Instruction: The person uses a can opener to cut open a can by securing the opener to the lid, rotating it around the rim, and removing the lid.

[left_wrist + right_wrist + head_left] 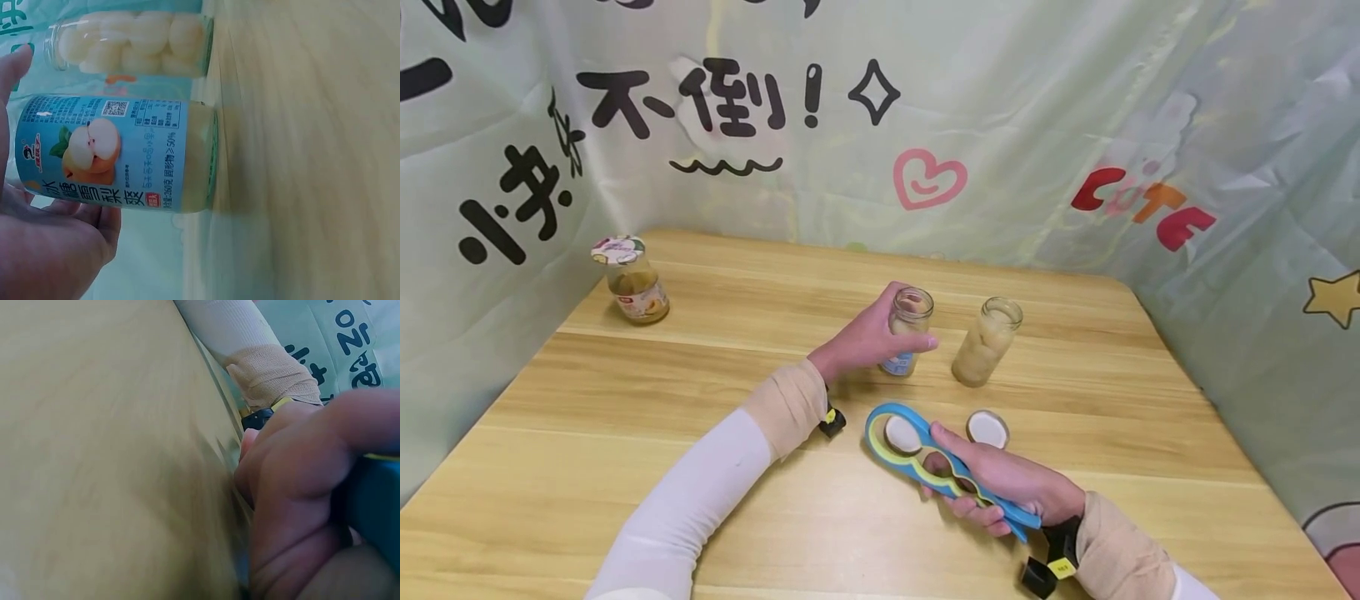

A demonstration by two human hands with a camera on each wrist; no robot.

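My left hand (880, 329) curls round an open glass jar (103, 150) with a blue pear label, standing on the table; in the head view its thumb crosses the front. To its right stands another open glass jar (987, 343), filled with pale round fruit and without a visible label. My right hand (1000, 479) grips a blue and yellow-green jar opener (891, 410) by its handles, low over the table. A white-lined lid (902, 435) shows inside the opener's end loop. A second lid (987, 429) lies inside-up just beyond the right hand.
At the far left of the wooden table (760, 292) is a jar with a patterned lid (631, 279), its contents amber. A printed cloth (850, 183) hangs behind the table and along its sides.
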